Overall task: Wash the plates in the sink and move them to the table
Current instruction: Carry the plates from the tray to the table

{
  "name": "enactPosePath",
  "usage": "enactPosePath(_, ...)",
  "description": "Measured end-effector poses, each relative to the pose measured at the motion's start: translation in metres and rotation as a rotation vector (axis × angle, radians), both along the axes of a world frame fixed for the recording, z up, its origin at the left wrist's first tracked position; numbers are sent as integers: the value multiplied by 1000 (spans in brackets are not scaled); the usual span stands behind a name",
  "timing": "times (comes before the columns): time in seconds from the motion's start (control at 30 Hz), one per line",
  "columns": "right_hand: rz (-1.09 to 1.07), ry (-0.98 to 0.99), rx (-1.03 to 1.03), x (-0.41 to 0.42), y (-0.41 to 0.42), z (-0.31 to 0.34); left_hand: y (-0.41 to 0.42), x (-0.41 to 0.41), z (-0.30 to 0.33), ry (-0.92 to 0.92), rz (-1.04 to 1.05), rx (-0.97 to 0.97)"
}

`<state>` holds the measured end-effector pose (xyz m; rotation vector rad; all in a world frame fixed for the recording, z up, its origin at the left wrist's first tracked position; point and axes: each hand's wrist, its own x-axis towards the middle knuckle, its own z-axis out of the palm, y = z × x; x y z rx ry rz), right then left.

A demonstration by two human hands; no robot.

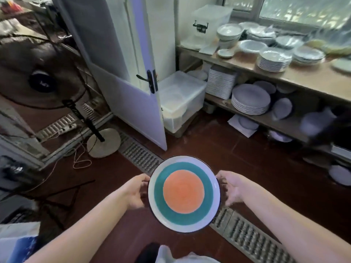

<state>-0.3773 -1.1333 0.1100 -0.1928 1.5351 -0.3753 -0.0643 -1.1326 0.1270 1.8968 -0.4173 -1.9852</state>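
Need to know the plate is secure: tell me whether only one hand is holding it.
No: the left hand and the right hand each grip an opposite edge of the orange-and-teal plate, carried level above the floor.

Legible text, labels, brands, numbers, signs: none.

Item: fan (pixel 40 80), black hub at the centre of the grille carries a pale mark, possibly a logo; too blurred to read.

Item: clear storage box (pixel 210 25), dark latch on its front shows pale specks, not resolvable as characters.

Item: plate (pixel 183 194), concentric bands of white, teal and orange only; no lettering on the visible face.
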Motion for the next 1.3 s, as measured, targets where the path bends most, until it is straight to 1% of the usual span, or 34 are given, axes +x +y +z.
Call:
enactPosePath(0.13,-103,28,33,-50,-40,-7,-70,-55,-6,-10,-62,29)
enactPosePath(0.3,-225,36,40,-105,-96,-12,-165,-115,-24,57,-232,39)
enactPosePath(0.43,-357,58,20,-151,-138,-10,-250,-165,-18,49,-368,38)
enactPosePath(0.5,-408,32,-13,-175,-159,-4,-291,-196,-13,107,-445,45)
enactPosePath(0.63,-543,-1,-3,-230,-194,-6,-358,-270,-7,28,-551,33)
enactPosePath(0.73,-628,-17,-22,-280,-222,-13,-402,-327,-12,45,-580,41)
enactPosePath(0.87,-713,-55,13,-353,-260,-21,-452,-416,-18,1,-622,64)
enactPosePath(1.0,-765,-74,16,-441,-302,-15,-498,-508,-24,-4,-598,43)
enactPosePath(1.17,-747,-28,-25,-557,-353,-2,-547,-624,-16,14,-607,29)
enactPosePath(1.3,-762,-3,-14,-638,-387,4,-586,-710,-7,17,-603,35)
